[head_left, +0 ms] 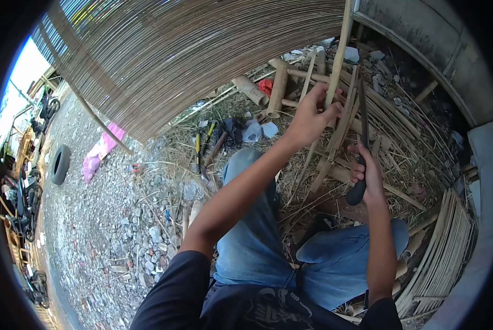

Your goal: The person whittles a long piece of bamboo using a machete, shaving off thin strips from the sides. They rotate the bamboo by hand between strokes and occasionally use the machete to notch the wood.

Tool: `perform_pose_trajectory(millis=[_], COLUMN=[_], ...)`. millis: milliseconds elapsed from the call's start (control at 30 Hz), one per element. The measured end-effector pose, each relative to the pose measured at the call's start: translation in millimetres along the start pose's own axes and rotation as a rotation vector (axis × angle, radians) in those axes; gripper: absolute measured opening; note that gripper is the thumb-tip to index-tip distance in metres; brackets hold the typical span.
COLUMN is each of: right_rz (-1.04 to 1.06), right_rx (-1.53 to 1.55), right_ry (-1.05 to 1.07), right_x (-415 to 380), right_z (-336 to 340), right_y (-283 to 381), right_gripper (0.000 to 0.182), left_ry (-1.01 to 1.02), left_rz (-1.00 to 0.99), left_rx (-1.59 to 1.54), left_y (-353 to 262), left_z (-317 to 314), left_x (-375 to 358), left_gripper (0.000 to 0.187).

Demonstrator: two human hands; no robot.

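The gravelly ground (109,220) is partly hidden by a slatted screen (202,52), and cut bamboo pieces (392,121) are strewn at the right. Near them, a long pale bamboo strip (341,47) is grasped by the fingers of the left hand (314,116); near it, a dark knife (364,124) is clenched by its handle in the fingers of the right hand (370,175).
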State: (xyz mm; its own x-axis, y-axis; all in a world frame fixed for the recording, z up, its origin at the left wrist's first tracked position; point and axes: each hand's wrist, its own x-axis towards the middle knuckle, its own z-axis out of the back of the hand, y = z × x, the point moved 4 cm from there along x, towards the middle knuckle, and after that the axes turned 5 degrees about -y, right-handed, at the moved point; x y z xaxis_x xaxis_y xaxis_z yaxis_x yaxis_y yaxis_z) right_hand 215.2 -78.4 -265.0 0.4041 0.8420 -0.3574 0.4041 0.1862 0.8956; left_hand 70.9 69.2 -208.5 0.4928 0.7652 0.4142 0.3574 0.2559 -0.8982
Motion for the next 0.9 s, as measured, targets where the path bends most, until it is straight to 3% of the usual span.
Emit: perform_pose_trajectory(millis=[33, 100, 167, 233, 300, 367, 400, 533, 767, 833, 900], right_rz=[0.02, 0.186, 0.288, 0.538, 0.577, 0.702, 0.67, 0.865, 0.827, 0.715, 0.782], right_rx=[-0.004, -0.12, -0.156, -0.287, -0.282, -0.41, -0.358, -0.504, -0.295, -0.168, -0.169], right_ry=[-0.022, -0.137, -0.138, -0.153, -0.144, -0.153, -0.127, -0.129, -0.199, -0.193, -0.256], right_x=[-4, -7, 1, -3, -4, -8, -7, -12, -28, -28, -29], right_z=[-3, -2, 8, 4, 3, -4, -5, -16, -26, -29, -23], right_y=[0, 3, 3, 13, 17, 19, 18, 15, 38, 41, 48], right_gripper=[0.04, 0.044, 0.047, 0.046, 0.039, 0.03, 0.027, 0.042, 0.034, 0.021, 0.014], left_ry=[-0.046, -0.038, -0.022, 0.011, -0.109, -0.093, -0.101, -0.053, 0.235, 0.355, 0.41], left_rz=[0.017, 0.037, 0.07, 0.104, 0.079, 0.075, 0.067, 0.173, 0.041, 0.006, 0.05], left_rx=[0.029, 0.388, 0.387, 0.403, 0.474, 0.515, 0.564, 0.3, 0.204, 0.205, 0.162], left_y=[29, 72, 88, 98, 99, 100, 102, 98, 55, 48, 41], left_z=[2, 11, 12, 9, 15, 16, 17, 16, -33, -49, -54], left_x=[-5, -17, -18, -24, -31, -37, -40, -43, -62, -69, -74], left_gripper=[0.032, 0.03, 0.029, 0.028, 0.027, 0.027, 0.029, 0.033, 0.023, 0.021, 0.02])
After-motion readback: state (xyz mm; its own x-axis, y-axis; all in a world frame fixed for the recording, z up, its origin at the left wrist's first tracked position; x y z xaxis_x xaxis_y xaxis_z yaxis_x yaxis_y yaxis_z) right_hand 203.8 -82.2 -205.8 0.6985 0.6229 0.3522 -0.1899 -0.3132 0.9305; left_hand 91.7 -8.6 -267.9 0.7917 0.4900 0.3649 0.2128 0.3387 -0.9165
